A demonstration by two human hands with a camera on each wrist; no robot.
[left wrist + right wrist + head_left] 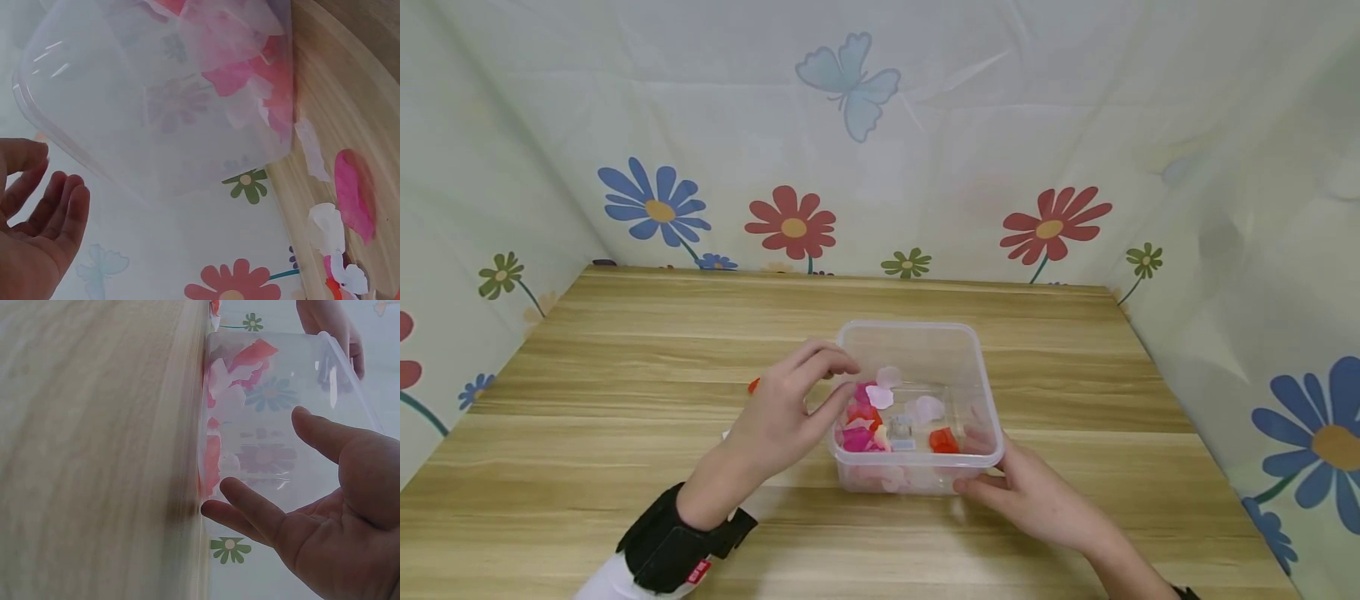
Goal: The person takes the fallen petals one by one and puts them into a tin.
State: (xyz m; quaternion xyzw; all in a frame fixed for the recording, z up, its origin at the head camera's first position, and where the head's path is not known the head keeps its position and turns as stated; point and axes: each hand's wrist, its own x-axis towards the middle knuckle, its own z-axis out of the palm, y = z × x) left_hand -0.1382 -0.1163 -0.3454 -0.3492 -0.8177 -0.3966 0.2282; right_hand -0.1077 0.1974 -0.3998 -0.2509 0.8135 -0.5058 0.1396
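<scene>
A clear plastic box [917,479] stands on the wooden table, with pink, red, white and magenta petals [861,429] lying in it, mostly toward its left side. My left hand [790,408] hovers at the box's left rim. Its fingers are loosely bent, and the left wrist view shows a gap between thumb and fingertips [75,194] with nothing held. At the front right corner, my right hand [1030,500] rests against the box. The right wrist view shows its thumb and fingers [256,509] spread and fairly straight beside the clear wall.
Loose petals lie on the table left of the box, among them a magenta petal [353,194] and a white petal [326,228]. My left forearm partly hides them in the head view. A flower-printed cloth [917,167] hangs behind the wooden table [1075,367] and at both sides.
</scene>
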